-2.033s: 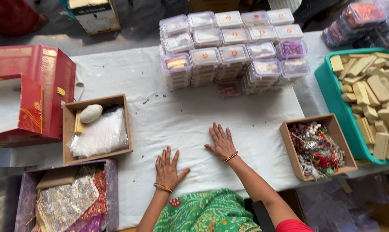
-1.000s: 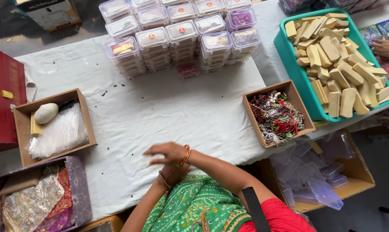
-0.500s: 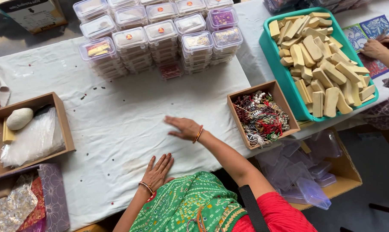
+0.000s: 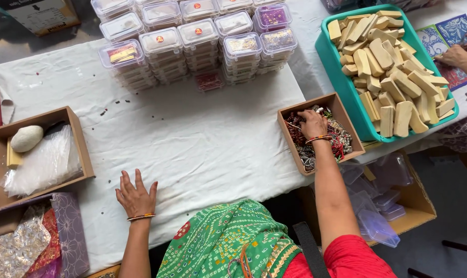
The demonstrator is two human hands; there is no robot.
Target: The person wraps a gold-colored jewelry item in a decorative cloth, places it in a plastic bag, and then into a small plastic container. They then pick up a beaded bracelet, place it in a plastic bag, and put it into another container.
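We see right hand (image 4: 312,123) dipped into small cardboard box (image 4: 341,110) at right, fingers curled over red-and-dark trinkets (image 4: 336,140), grip itself unclear. Left hand (image 4: 136,194) flat, empty, on white surface (image 4: 202,139), near left, well apart. Right hand clearly nearer.

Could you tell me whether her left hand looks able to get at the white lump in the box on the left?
Probably yes: the left hand lies flat on the white cloth, and the lump sits uncovered in the open-topped box, nothing between them.
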